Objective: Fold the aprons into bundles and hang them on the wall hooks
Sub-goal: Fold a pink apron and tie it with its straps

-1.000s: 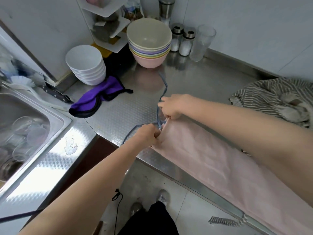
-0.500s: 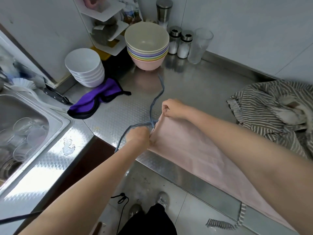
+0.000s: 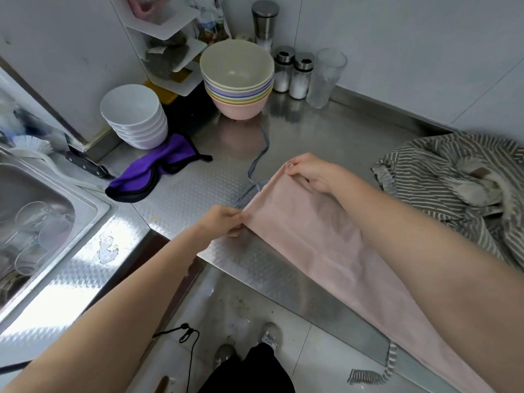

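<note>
A steel kitchen counter [image 3: 326, 137] ran along the white wall, a sink [image 3: 93, 205] at its left. On it lay a folded pink apron [image 3: 320, 236], stretched lengthwise. The left hand [image 3: 224, 221] pinched its near corner and the right hand [image 3: 310, 173] pinched the far corner, blue strings [image 3: 259, 157] trailing beyond. A striped apron [image 3: 453, 185] lay crumpled just beside it.

No readable text, label, brand, number or sign is showing anywhere in the head view. The packet on the corner shelf [image 3: 211, 22] is carrying some print, but it is too blurred to read, and the two shakers [image 3: 293, 73] by the wall are showing no lettering.
</note>
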Demonstrator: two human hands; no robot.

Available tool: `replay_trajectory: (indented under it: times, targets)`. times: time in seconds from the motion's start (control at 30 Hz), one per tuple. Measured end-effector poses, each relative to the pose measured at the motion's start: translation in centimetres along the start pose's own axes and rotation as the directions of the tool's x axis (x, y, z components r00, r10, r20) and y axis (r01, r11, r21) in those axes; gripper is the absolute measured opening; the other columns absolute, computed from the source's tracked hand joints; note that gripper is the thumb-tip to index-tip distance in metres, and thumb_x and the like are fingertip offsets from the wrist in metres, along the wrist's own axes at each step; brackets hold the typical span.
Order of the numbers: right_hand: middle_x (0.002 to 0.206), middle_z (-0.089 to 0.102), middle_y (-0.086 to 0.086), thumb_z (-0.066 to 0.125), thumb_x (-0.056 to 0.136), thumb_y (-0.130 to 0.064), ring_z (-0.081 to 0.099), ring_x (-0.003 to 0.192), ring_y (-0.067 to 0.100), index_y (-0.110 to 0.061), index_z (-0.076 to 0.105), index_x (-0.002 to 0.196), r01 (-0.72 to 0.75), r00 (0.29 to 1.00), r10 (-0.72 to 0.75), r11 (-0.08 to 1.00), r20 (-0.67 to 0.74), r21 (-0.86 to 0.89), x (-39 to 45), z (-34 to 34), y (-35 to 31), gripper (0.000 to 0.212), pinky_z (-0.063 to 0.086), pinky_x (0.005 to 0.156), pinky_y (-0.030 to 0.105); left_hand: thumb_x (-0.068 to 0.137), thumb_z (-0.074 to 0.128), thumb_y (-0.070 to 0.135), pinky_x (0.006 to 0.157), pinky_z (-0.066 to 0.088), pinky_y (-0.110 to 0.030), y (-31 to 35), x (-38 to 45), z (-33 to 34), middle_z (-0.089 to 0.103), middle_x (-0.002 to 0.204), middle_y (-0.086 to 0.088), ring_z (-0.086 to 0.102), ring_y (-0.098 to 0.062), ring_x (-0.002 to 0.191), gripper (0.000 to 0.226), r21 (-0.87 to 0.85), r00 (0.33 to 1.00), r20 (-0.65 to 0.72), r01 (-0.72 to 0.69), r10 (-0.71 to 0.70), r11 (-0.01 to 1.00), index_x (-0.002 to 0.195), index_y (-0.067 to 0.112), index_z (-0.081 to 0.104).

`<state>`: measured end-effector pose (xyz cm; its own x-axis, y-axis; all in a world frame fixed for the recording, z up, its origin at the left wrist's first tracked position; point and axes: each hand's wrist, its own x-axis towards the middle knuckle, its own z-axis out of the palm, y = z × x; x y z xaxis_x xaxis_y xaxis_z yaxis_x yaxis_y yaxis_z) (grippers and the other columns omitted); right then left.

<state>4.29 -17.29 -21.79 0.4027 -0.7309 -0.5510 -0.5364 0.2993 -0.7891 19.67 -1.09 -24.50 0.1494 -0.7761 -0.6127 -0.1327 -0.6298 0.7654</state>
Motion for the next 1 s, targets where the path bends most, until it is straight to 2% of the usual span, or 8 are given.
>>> replay_trajectory:
  times: [0.13,0.33,0.4,0.5,0.57,0.67,0.8,1.0]
  targets:
    - [0.058,0.052,-0.003,0.053,0.092,0.000,0.050,0.052,0.003,-0.012,0.050,0.067,0.065,0.989,-0.040,0.983,-0.139,0.174,-0.6,-1.9,-0.6,0.028,0.041,0.049,0.010,0.090,0.056,0.003,0.064,0.051,-0.012,2.3,1.0,1.2,0.062,0.081,-0.008,0.056,-0.016,0.073,0.016,-0.262,0.983,-0.178,-0.099,0.052,0.960,0.104,-0.001,0.065]
    - [0.066,0.064,-0.001,0.055,0.090,0.001,0.061,0.058,0.010,-0.012,0.055,0.078,-0.137,0.991,0.137,0.990,0.006,0.038,-2.4,-7.0,2.3,0.018,0.048,0.047,0.016,0.089,0.060,0.004,0.059,0.048,-0.015,6.8,3.8,2.7,0.055,0.077,0.001,0.052,-0.008,0.063,0.020,-0.346,0.878,-0.458,-0.320,0.139,0.882,0.108,0.008,0.054]
    - [0.050,0.065,-0.006,0.053,0.089,0.005,0.061,0.043,0.006,-0.010,0.056,0.076,-0.086,0.991,0.107,0.970,-0.081,0.229,-1.9,-8.0,3.5,0.020,0.048,0.042,0.014,0.090,0.059,0.014,0.065,0.048,-0.021,8.0,5.2,3.7,0.052,0.081,0.001,0.052,-0.009,0.064,0.025,-0.485,0.901,-0.423,-0.311,0.092,0.818,0.111,0.012,0.045]
    - [0.046,0.063,-0.004,0.054,0.088,0.008,0.060,0.040,0.006,-0.007,0.057,0.074,0.004,0.975,0.079,0.929,-0.209,0.370,-0.7,-10.0,3.3,0.020,0.050,0.043,0.018,0.098,0.045,0.028,0.061,0.041,-0.024,8.7,6.1,7.0,0.051,0.080,0.000,0.049,-0.012,0.064,0.017,-0.571,0.995,-0.095,-0.082,0.033,0.817,0.104,0.013,0.051]
    - [0.045,0.063,-0.003,0.053,0.088,0.009,0.060,0.039,0.007,-0.007,0.056,0.071,0.051,0.952,0.082,0.908,-0.296,0.415,0.2,-12.0,2.9,0.023,0.051,0.045,0.020,0.100,0.039,0.031,0.056,0.040,-0.021,8.5,6.3,9.7,0.050,0.077,-0.001,0.050,-0.012,0.061,0.025,-0.521,0.997,0.072,0.047,-0.011,0.852,0.094,0.013,0.056]
    - [0.057,0.061,0.007,0.055,0.085,0.009,0.059,0.050,0.016,-0.009,0.054,0.065,0.109,0.871,0.109,0.908,-0.478,0.405,1.2,-14.9,2.4,0.027,0.052,0.057,0.028,0.100,0.040,0.021,0.075,0.045,-0.027,8.2,6.8,12.4,0.058,0.102,-0.008,0.056,-0.019,0.087,0.030,-0.380,0.990,0.137,0.094,-0.045,0.920,0.119,0.003,0.054]
    - [0.064,0.057,0.005,0.052,0.089,0.003,0.053,0.045,0.010,-0.012,0.052,0.072,0.104,0.861,0.145,0.888,-0.487,0.448,0.6,-16.9,3.5,0.022,0.040,0.042,0.018,0.098,0.041,0.007,0.065,0.047,-0.025,8.6,9.4,13.7,0.060,0.088,-0.009,0.055,-0.022,0.077,0.030,-0.207,0.999,-0.040,0.025,-0.034,0.978,0.117,-0.010,0.056]
    - [0.105,0.063,0.015,0.057,0.088,-0.005,0.057,0.074,0.017,-0.003,0.057,0.111,-0.154,0.891,0.249,0.952,-0.379,0.264,-0.7,-14.2,8.2,0.024,0.048,0.059,0.024,0.097,0.042,0.009,0.066,0.039,-0.029,10.2,12.4,14.3,0.061,0.100,-0.024,0.057,-0.027,0.090,0.029,0.159,0.971,-0.226,-0.045,0.081,0.986,0.110,-0.008,0.061]
